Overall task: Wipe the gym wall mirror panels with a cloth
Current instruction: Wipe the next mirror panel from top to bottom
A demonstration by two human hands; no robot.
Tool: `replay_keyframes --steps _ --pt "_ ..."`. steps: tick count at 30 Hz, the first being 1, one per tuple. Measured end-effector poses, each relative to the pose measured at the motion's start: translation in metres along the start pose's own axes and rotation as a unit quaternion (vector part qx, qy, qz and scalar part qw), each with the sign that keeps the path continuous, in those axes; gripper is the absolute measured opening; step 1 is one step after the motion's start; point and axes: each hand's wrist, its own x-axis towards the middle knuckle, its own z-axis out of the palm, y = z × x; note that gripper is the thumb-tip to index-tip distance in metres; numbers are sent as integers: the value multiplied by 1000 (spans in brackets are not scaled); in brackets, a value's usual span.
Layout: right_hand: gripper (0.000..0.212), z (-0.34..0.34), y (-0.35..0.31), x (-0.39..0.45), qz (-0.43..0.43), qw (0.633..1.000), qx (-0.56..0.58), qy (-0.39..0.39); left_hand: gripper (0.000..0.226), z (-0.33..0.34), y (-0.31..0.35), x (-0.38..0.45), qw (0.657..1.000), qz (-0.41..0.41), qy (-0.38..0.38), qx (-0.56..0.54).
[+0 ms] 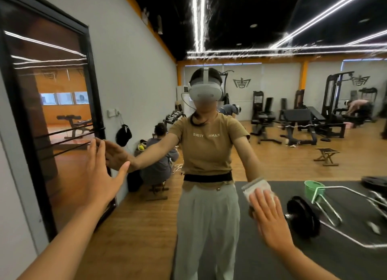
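A large wall mirror (272, 154) fills most of the head view and reflects a person in a tan shirt and headset, and the gym behind. My right hand (270, 219) presses a white cloth (258, 188) flat against the glass at lower right, fingers straight. My left hand (100, 175) lies flat on the mirror at the left with fingers spread, meeting its own reflection. It holds nothing.
A black-framed door (50, 112) with dark glass stands in the grey wall at the left, close to my left arm. The mirror reflects a barbell (303, 219), a green bucket (314, 189), weight machines, benches and other people on the wooden floor.
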Motion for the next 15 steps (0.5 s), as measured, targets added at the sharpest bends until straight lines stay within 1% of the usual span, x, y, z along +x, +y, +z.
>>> replay_keyframes --steps 1,3,4,5,6,8,10,13,15 --pt "54 10 0 -32 -4 999 -11 -45 91 -1 0 0 1000 3 -1 -1" --pt "55 15 1 -56 -6 993 -24 -115 91 -1 -1 -1 1000 9 -2 1" --pt "55 14 2 -50 -12 992 -21 -126 91 -2 -2 -1 1000 8 -3 0" --pt "55 10 2 -35 -23 993 -14 -119 91 -2 -1 -1 1000 4 -5 -3" --pt "55 4 1 -13 -33 995 -4 -95 91 -1 -2 -2 1000 2 -6 -4" --pt "54 -18 -1 47 -39 999 14 -10 91 0 -2 -2 1000 6 -2 -6" --pt "53 -49 -6 115 -23 997 29 72 91 0 -3 -1 1000 7 -1 -9" --pt "53 -81 -9 189 24 990 45 128 90 -1 -2 -2 1000 5 -5 -19" --pt "53 -79 -17 198 46 985 48 158 90 -2 -1 -2 1000 4 -8 -23"
